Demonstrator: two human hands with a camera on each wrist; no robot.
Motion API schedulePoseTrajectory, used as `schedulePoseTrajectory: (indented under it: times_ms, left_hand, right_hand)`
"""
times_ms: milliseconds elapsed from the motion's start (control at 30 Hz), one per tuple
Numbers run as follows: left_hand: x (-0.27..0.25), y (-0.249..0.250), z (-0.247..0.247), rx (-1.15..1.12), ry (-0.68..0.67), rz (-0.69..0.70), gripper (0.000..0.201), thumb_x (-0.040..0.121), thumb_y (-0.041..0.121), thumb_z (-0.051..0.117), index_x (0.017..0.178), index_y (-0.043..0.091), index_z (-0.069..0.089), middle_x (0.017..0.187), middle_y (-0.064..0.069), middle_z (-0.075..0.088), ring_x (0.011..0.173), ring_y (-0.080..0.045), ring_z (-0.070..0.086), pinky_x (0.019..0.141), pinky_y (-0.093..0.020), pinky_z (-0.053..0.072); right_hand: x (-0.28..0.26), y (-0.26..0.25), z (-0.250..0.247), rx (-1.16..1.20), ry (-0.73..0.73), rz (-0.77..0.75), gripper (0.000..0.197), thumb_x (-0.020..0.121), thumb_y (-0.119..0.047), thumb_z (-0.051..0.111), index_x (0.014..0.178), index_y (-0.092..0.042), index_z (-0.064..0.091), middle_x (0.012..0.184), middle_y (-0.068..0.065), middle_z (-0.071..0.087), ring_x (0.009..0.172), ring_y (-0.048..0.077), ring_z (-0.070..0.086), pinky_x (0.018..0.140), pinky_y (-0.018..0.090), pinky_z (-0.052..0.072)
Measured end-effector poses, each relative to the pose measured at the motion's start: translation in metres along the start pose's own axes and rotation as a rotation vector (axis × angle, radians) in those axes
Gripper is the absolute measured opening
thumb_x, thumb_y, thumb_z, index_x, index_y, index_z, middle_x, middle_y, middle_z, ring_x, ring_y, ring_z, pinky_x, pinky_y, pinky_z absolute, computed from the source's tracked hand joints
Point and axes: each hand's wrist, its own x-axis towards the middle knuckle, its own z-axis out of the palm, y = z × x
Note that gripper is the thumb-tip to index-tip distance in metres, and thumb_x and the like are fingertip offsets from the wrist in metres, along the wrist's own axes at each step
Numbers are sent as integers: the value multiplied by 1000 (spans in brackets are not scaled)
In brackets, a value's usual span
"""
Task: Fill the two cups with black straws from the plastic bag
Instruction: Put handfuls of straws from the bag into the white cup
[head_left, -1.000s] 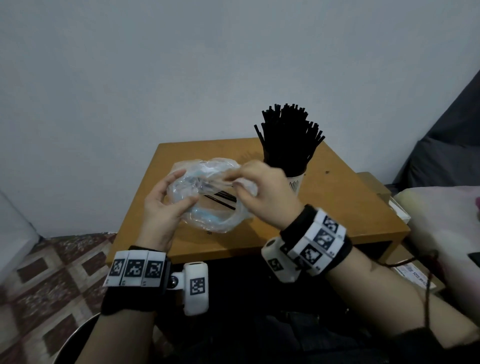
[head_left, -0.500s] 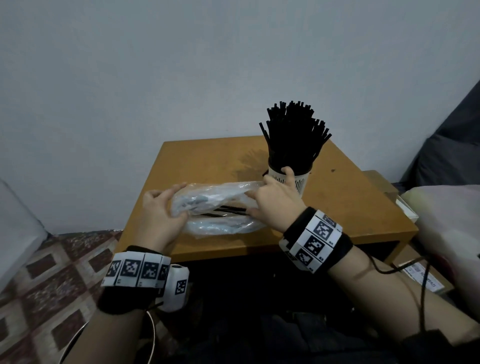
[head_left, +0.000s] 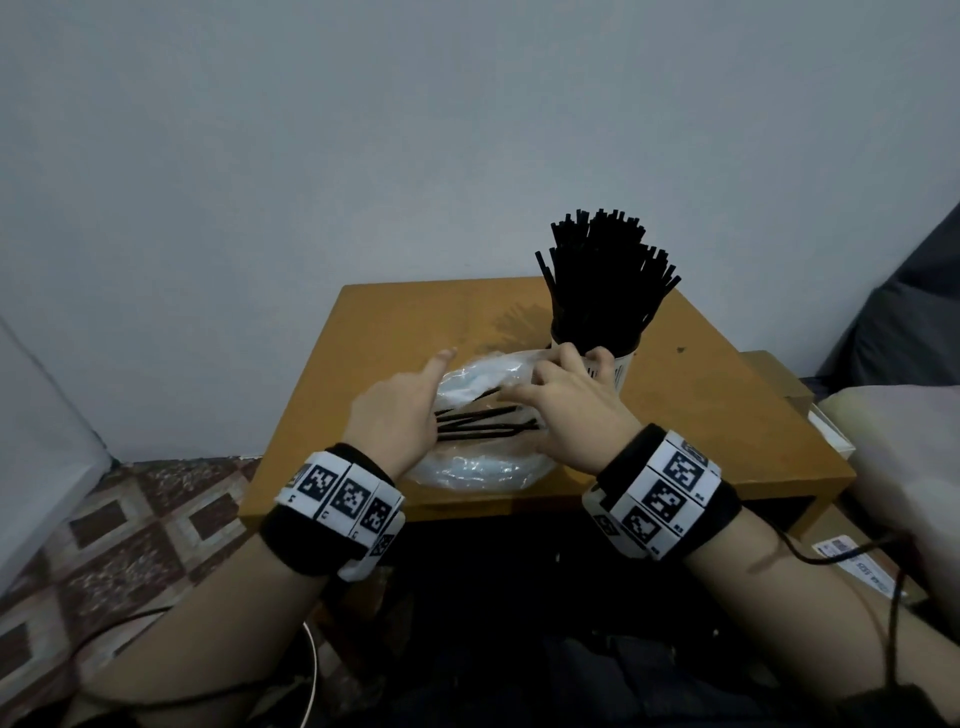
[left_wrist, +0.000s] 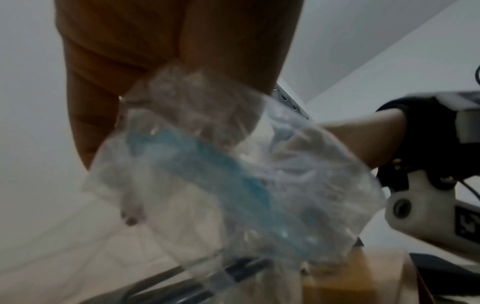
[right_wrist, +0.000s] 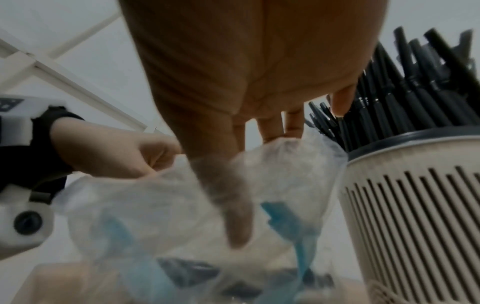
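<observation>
A clear plastic bag (head_left: 483, 467) with blue print lies near the front edge of the wooden table (head_left: 727, 415). A few black straws (head_left: 478, 422) show inside it. My left hand (head_left: 423, 397) grips the bag's left edge, index finger pointing straight out. My right hand (head_left: 550, 387) pinches the bag's right side; in the right wrist view its thumb (right_wrist: 230, 207) sits behind the plastic (right_wrist: 168, 205). Just beyond stands a ribbed white cup (head_left: 621, 370) packed with black straws (head_left: 602, 280). I see only this one cup.
The table stands against a plain grey wall. A cardboard box (head_left: 774, 379) sits beside its right edge, with a pale cushion (head_left: 909, 447) and dark upholstery (head_left: 914, 312) further right. Patterned floor tiles (head_left: 104, 545) lie to the left. Cables hang by my forearms.
Both hands have brought the bag down from mid-air onto the table, close to the cup. The hands now sit nearer each other, and my left index finger has straightened.
</observation>
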Motion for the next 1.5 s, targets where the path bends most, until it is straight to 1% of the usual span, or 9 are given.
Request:
schedulePoseTrajectory:
  times_ms: [100, 200, 367, 500, 700, 900, 1033, 1200, 1500]
  left_hand:
    - [1, -2, -2, -154, -21, 47, 81, 93, 1, 42, 150, 44, 4, 71, -2, 54, 58, -15, 49, 52, -28, 43]
    - [-4, -6, -12, -226, -113, 230, 81, 95, 12, 34, 138, 65, -10, 104, -1, 51, 70, -10, 49, 64, -21, 41]
    - [-7, -12, -18, -112, -222, 432, 65, 97, 11, 37, 134, 63, 27, 144, -3, 33, 72, -3, 45, 60, -11, 37]
    - [-11, -10, -14, -102, -116, 300, 51, 96, 9, 43, 123, 51, 57, 145, -3, 33, 86, -14, 54, 74, -19, 44]
    - [-10, -4, 4, -435, -59, 124, 61, 85, 7, 65, 138, 33, 49, 116, -2, 39, 94, -15, 48, 75, -13, 37]
    - [-6, -12, 3, -614, -57, -45, 94, 70, 4, 80, 148, 24, 32, 119, 0, 25, 106, -18, 43, 78, -12, 39]
    - [-1, -23, 3, -550, -58, -164, 95, 71, 2, 76, 150, 24, 27, 137, -4, 9, 110, -18, 35, 87, -13, 37]
    - [1, -29, 14, -504, -130, -312, 94, 76, 8, 72, 148, 42, 23, 149, -4, -1, 127, -37, 36, 103, -40, 43]
    - [-12, -30, 11, -493, -317, -406, 103, 80, 14, 74, 151, 44, 5, 152, -21, 14, 130, -39, 39, 100, -40, 41]
  right_hand:
    - [-1, 6, 3, -4, 29, -18, 59, 85, -4, 54, 131, -39, 49, 114, -2, 43, 123, 22, 27, 104, 50, 15]
    - [-1, 22, -1, 75, 78, 63, 56, 86, -7, 52, 132, -38, 49, 118, -6, 42, 119, 17, 31, 105, 46, 15]
    - [2, 37, -4, 197, 110, 165, 56, 81, -6, 52, 132, -30, 50, 128, -6, 44, 123, 16, 33, 109, 43, 17]
    - [2, 30, 4, 182, 172, 140, 56, 78, 1, 52, 129, -25, 52, 124, -2, 48, 119, 20, 37, 100, 38, 27]
    - [-7, -8, 9, 213, 473, -36, 42, 76, 1, 61, 111, -19, 69, 97, 2, 64, 105, 25, 50, 93, 43, 34]
    - [-5, -23, 23, 121, -173, -128, 44, 94, -31, 40, 136, -18, 48, 154, 2, 29, 146, 23, 5, 115, 43, 2]
    - [-9, -22, 30, 233, -278, -220, 36, 96, -32, 37, 117, -21, 65, 158, -4, 17, 146, 18, -10, 114, 36, -9]
    - [-6, -22, 26, 168, -273, -214, 39, 95, -36, 40, 112, -16, 68, 156, -3, 25, 146, 19, 1, 115, 37, -2]
    - [19, -29, 3, 331, 12, -273, 47, 84, -5, 49, 126, -25, 58, 128, -2, 59, 121, 18, 47, 103, 42, 39]
